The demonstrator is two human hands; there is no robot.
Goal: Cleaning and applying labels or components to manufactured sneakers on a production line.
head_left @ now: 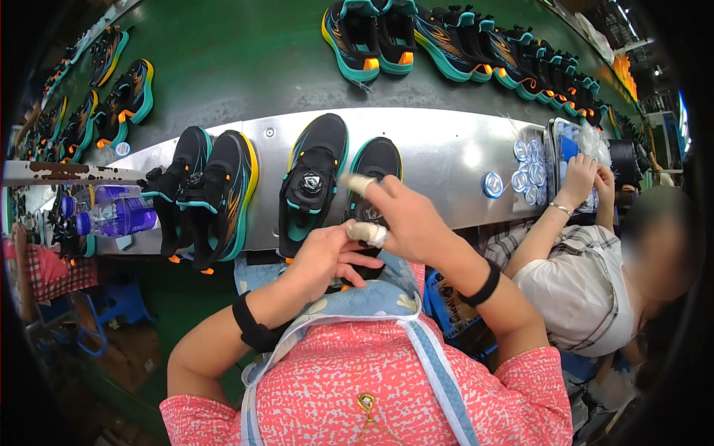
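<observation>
Black mesh and teal edging mark the shoe (378,154), which lies under the right fingers, its toe pointing away beyond their tips and its middle hidden by them. The right hand (413,217) has thumb and index spread well apart, both in pale wraps (357,183), with nothing seen caught between. The left hand (316,260) is half curled, its index near the right thumb, at the heel end; whether it grips anything there, I cannot tell.

Just left of the right fingertips sits a second shoe (318,140) with a shiny dial (311,183). Well to the right of those fingers, loose discs (535,175) lie on the metal bench (446,141).

To work well here, the left fingers should steady the heel, since it seems to reach over the near edge and could tip under a push. The right fingertips do best coming straight down, with the wraps kept from snagging and the knuckles clear of the second shoe
</observation>
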